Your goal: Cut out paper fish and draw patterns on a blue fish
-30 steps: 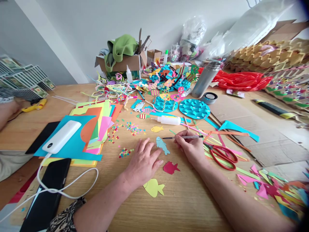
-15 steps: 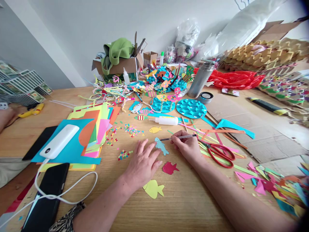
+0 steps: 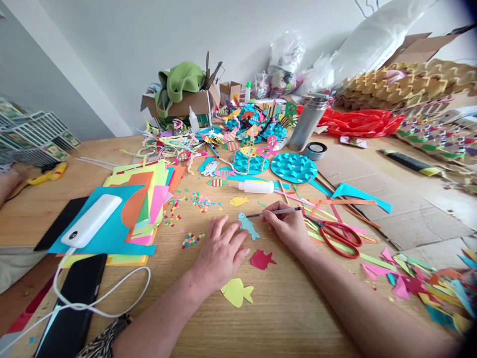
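Between my hands a light blue paper fish (image 3: 249, 227) lies on the wooden table, with dark lines drawn near its head. My right hand (image 3: 280, 222) pinches a slim pen (image 3: 285, 211), its tip touching the fish's upper edge. Spread flat on the table, my left hand (image 3: 220, 251) rests its fingertips against the fish's left side. A red paper fish (image 3: 263, 259) lies just below, and a yellow-green paper fish (image 3: 237, 292) is partly under my left wrist. Above sits a small orange-yellow fish (image 3: 239, 200) with drawn details.
Red-handled scissors (image 3: 341, 238) lie right of my right hand among paper strips. A glue bottle (image 3: 257, 186) lies beyond the fish. Coloured paper (image 3: 149, 199), a power bank (image 3: 91, 220) and a phone (image 3: 70, 303) are at left. A steel flask (image 3: 307, 124) stands behind. Another person's hand (image 3: 11, 181) is far left.
The view has shifted very slightly. Both hands, the pen and the blue fish stay in nearly the same places.
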Demonstrator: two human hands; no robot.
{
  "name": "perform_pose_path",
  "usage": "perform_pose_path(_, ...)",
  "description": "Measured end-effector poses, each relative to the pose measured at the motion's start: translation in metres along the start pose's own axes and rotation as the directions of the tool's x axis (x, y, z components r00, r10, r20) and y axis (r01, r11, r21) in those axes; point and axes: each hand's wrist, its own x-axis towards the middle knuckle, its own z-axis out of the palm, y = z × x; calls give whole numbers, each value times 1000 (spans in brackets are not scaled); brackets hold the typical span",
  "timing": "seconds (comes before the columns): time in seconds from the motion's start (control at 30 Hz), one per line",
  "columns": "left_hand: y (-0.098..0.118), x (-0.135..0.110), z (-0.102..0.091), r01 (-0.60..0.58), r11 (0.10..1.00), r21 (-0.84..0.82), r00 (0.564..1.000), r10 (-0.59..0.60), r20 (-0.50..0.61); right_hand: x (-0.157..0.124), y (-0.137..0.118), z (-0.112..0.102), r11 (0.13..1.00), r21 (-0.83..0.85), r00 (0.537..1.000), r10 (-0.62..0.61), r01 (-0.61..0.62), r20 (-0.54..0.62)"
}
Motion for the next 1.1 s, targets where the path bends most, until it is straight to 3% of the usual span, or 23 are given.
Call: perform_pose_path(1.1,0,0,0,-13,1000,4,1000,13,-7,0,0,1,1000,-23,1000,-1,1,-10)
